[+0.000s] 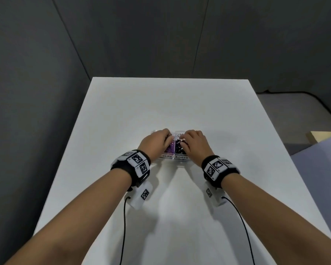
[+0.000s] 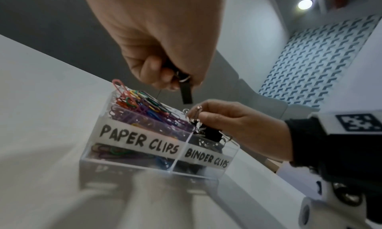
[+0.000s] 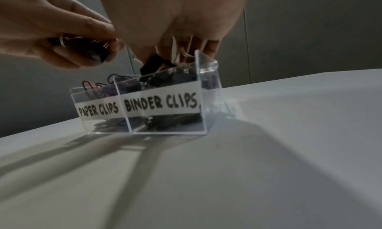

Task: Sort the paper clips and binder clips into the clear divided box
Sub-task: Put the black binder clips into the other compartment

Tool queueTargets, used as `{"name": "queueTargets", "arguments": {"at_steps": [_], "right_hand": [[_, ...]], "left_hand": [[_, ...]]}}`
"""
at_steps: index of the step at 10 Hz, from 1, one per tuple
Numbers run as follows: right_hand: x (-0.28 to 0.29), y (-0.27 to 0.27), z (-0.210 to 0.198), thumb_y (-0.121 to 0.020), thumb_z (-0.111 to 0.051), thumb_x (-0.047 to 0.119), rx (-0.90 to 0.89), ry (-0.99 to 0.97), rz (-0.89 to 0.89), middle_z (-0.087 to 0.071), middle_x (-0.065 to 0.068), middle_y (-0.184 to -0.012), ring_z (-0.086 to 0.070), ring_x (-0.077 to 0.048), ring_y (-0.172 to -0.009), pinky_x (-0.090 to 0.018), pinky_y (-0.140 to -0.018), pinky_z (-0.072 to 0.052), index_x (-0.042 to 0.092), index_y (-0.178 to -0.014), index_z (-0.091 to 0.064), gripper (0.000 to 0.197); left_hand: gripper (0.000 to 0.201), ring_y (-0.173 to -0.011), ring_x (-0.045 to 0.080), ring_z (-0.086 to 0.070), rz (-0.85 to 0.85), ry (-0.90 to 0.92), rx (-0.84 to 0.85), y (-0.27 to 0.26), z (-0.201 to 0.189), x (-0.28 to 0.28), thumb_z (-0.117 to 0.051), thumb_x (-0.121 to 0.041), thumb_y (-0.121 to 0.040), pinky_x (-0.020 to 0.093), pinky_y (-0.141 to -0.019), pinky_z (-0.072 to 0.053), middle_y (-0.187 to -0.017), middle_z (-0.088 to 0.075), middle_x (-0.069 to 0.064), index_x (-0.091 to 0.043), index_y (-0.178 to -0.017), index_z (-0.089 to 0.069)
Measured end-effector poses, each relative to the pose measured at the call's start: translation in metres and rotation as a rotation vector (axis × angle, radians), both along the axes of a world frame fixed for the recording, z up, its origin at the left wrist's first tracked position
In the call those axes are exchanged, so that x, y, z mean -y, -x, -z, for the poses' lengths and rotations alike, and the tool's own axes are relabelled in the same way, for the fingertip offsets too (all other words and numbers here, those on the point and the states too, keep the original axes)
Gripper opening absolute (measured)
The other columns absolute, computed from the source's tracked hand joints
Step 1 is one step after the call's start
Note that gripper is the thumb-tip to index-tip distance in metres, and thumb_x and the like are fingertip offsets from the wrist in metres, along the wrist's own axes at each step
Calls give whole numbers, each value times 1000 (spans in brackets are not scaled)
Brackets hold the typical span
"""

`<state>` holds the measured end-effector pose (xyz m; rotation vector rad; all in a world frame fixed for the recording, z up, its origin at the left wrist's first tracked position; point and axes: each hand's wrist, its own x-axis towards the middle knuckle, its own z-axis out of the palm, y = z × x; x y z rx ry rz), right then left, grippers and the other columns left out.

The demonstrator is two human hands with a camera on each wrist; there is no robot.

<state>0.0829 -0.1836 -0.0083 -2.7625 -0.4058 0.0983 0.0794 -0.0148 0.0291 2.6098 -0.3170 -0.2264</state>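
The clear divided box [image 1: 173,157] stands mid-table, labelled PAPER CLIPS on the left half and BINDER CLIPS on the right [image 2: 144,142]. Coloured paper clips [image 2: 144,106] heap the left compartment, and black binder clips [image 3: 177,78] fill the right one. My left hand [image 2: 175,80] hovers just above the box and grips a black binder clip [image 2: 186,93] in curled fingers. My right hand [image 2: 198,116] is at the binder compartment, pinching the wire handles of another black binder clip [image 2: 208,131]. In the head view both hands [image 1: 167,134] [image 1: 183,139] cover most of the box.
The white table [image 1: 161,104] stretches bare beyond and beside the box. Dark grey walls close in behind and on the left. A cable and a grey floor lie off the table's right edge. Wrist cameras with cables hang under both forearms.
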Motion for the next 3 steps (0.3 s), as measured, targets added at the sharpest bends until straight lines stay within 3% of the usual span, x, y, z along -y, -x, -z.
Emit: {"name": "queueTargets", "arguments": {"at_steps": [1,2,3], "right_hand": [[15,6,-3,-87,-28,41,-23,-200,-14,-46,-14,-133,-44,-30,-119,-33,-103,-33,8,-126,-52,56],[31,13,-19,-87,-29,33,123,-342,84,-49,-17,-130,-40,-22,-121,-19,-104,-23,5,-121,-56,51],[65,62,-36,-88,-37,20,321,-363,97,-59,-19,-109,-44,-20,-105,-15,-93,-27,3,-105,-62,34]], "left_hand": [[32,-77,18,-50,26,-24,70,-3,-3,12,-32,-37,-101,29,-68,-34,-95,-63,2,-13,-101,-54],[31,-93,25,-58,102,-24,42,-7,-5,27,-33,-34,-101,33,-74,-40,-104,-64,5,-12,-108,-54],[32,-100,30,-59,203,-69,26,-15,-6,47,-36,-32,-101,36,-80,-43,-109,-64,10,-9,-111,-55]]}}
